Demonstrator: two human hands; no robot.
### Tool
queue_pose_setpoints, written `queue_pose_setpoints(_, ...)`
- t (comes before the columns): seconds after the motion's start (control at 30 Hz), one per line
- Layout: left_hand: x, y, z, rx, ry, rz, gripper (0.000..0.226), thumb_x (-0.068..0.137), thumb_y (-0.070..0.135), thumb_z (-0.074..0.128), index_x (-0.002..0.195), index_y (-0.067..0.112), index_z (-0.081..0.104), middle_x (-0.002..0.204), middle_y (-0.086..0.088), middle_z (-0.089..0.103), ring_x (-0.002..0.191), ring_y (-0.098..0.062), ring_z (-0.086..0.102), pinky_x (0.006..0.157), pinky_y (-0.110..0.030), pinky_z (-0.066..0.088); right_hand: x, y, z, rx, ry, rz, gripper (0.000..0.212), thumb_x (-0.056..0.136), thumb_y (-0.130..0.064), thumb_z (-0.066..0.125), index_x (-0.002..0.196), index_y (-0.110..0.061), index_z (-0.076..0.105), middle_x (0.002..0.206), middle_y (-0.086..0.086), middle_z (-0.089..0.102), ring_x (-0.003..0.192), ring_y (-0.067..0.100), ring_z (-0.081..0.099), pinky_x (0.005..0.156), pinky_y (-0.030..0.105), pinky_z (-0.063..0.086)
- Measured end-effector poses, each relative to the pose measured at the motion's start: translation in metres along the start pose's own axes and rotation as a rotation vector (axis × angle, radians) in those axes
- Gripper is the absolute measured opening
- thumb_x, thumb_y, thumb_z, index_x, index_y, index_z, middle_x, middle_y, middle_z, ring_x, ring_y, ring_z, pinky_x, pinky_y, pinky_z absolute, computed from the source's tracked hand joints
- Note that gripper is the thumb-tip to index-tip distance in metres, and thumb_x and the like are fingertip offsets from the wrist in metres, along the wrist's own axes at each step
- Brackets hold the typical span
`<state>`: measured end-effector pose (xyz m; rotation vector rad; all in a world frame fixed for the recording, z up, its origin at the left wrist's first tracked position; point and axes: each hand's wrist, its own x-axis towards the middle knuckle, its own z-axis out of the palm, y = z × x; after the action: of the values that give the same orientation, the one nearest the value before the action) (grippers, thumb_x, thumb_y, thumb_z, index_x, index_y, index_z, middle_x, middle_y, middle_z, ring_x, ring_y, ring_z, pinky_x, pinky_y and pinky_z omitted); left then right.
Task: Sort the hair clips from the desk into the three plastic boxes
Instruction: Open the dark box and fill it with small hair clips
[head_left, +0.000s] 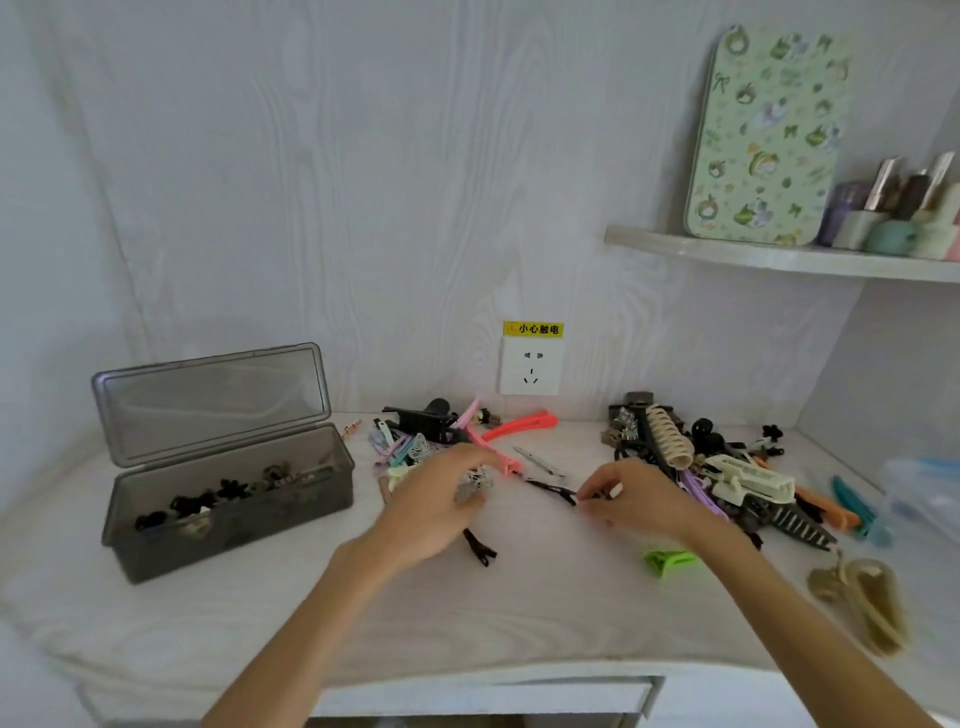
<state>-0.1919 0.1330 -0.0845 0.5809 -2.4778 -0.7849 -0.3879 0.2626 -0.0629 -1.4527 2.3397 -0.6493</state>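
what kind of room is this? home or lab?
Probably a home, a bedroom desk or vanity nook: a wall shelf with cosmetics bottles and a patterned tin, a wall socket, and hair clips scattered on the white desk.

Legible text occurs in one place only: a yellow warning sticker (533, 328) fixed to the wall directly above, and touching the top edge of, a white wall socket (530, 366). It carries a small red triangular hazard symbol at its left end, followed by four black Chinese characters, 小心触电. No other lettering, brand or number is readable.
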Motion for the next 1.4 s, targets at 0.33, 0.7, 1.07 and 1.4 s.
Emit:
queue_pose_setpoints(0.33,-0.077,-0.055,-0.116,0.405,0.317,-0.393,0.010,0.078,0.047,0.067,0.082,0.042,0.059,0.088,0.020,0.064,0.086,-0.008,0.062,0.075,-0.031,0.053,0.032,-0.162,0.068,0.475,-0.014,-0.414,0.018,0.085,-0.015,0.065,0.102,-0.014,0.068,0.094,-0.007,0.065,0.079,0.003,0.058,0.072,0.009,0.045)
queue_pose_setpoints(0.7,-0.096,-0.075,-0.126,0.485,0.316,-0.462,0.019,0.078,0.058,0.060,0.077,0.040,0.065,0.079,0.020,0.064,0.080,-0.006,0.062,0.069,-0.029,0.054,0.058,-0.170,0.059,0.284,-0.048,-0.437,0.022,0.089,-0.021,0.059,0.110,-0.018,0.066,0.107,-0.003,0.067,0.086,0.004,0.060,0.074,0.014,0.046)
queue_pose_setpoints(1.07,-0.047,-0.033,-0.093,0.464,0.406,-0.305,0.040,0.080,0.039,0.068,0.118,0.030,0.059,0.116,0.008,0.063,0.110,-0.016,0.052,0.085,-0.033,0.045,0.025,-0.089,0.055,-0.173,-0.022,-0.328,0.018,0.080,-0.028,0.068,0.099,-0.025,0.067,0.086,-0.014,0.046,0.081,0.011,0.050,0.075,0.028,0.044)
queue_pose_setpoints(1.4,-0.020,-0.054,-0.150,0.448,0.424,-0.378,0.056,0.086,0.022,0.062,0.137,0.012,0.041,0.139,-0.010,0.046,0.129,-0.028,0.038,0.107,-0.042,0.032,0.022,-0.083,0.055,-0.119,-0.082,-0.310,0.011,0.077,-0.023,0.070,0.087,-0.023,0.065,0.087,-0.011,0.060,0.069,0.004,0.054,0.071,0.023,0.046)
